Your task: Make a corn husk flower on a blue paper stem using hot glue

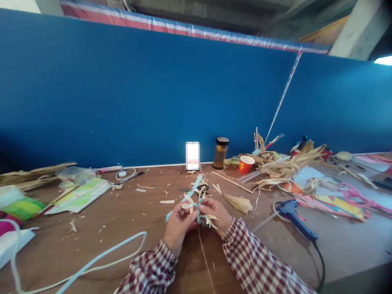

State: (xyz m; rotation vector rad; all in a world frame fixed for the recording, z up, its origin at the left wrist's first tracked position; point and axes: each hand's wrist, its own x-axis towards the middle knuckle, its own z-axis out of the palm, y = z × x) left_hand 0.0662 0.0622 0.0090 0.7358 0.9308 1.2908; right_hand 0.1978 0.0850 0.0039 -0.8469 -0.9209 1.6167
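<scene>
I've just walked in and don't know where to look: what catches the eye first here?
First, the tall blue wall behind the wooden table. Then, at the near middle, the left hand and right hand pinching a small husk-and-blue-strip bundle between them. A blue glue gun lies to the right, a red cup farther back.

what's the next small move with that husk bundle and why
Probably draw the thread snug with the right hand: both hands pinch the husk bundle on the light blue stick, the left hand steadying it, and the thread hangs loose below.
</scene>
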